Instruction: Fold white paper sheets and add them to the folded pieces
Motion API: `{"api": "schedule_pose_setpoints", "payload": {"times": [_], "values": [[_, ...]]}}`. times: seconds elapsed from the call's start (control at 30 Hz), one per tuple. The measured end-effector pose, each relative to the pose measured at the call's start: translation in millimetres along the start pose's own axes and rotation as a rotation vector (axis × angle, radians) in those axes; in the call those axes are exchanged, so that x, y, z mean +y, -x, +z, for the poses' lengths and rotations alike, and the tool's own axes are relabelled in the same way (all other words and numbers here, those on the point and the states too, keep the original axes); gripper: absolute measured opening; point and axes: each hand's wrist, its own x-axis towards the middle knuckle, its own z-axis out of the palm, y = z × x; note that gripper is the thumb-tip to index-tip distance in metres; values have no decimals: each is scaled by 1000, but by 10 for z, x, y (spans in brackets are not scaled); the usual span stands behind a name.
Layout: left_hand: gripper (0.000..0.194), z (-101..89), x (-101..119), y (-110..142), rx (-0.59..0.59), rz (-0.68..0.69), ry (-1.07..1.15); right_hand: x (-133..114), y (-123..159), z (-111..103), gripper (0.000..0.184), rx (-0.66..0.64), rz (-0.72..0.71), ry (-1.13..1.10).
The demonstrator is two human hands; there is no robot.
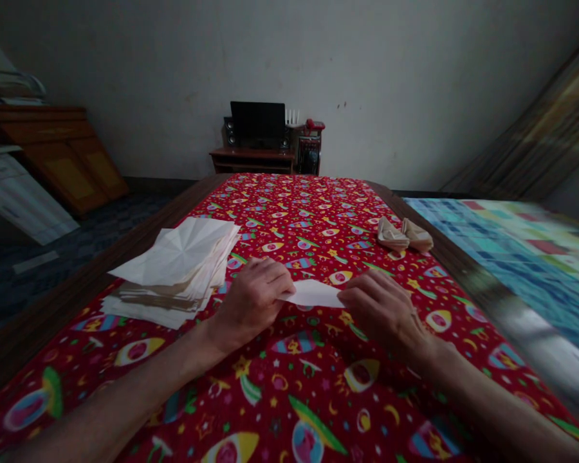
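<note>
A small folded piece of white paper is stretched between my two hands, low over the red patterned cloth. My left hand pinches its left end, and my right hand pinches the right end. The fingertips of both hands are partly hidden behind the knuckles. Left of my left hand lies a loose stack of paper sheets, the top one marked with creases that meet at its middle. Two folded paper pieces sit side by side beyond my right hand, near the cloth's right edge.
The cloth covers a dark wooden table. Against the far wall stand a black monitor, speakers and a red telephone. Wooden cabinets are at the left. A bed with a checked cover adjoins the right side.
</note>
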Motion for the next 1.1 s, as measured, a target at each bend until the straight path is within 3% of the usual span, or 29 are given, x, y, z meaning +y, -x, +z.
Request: {"api": "schedule_pose_setpoints", "payload": {"times": [0.1, 0.23, 0.33, 0.5, 0.67, 0.83, 0.97, 1.1], "values": [[11, 97, 10, 135, -145, -13, 9, -34, 117, 72, 17, -148, -72, 59], [8, 155, 68, 255, -232, -38, 4, -54, 183, 130, 13, -258, -62, 68], [3, 140, 112, 275, -259, -23, -28, -52, 187, 111, 11, -311, -39, 30], [12, 154, 95, 278, -212, -37, 68, -47, 203, 53, 10, -368, -26, -46], [23, 154, 77, 285, -189, -47, 163, -30, 211, 89, 24, -296, 6, -203], [22, 173, 52, 299, -142, -132, 265, -14, 219, 143, 31, -217, 241, -413], [24, 244, -29, 285, -136, -307, 353, -33, 207, 156, 30, -221, 389, -397], [25, 276, -56, 251, -192, -351, 196, -47, 185, 176, 30, -212, 453, -294]]}}
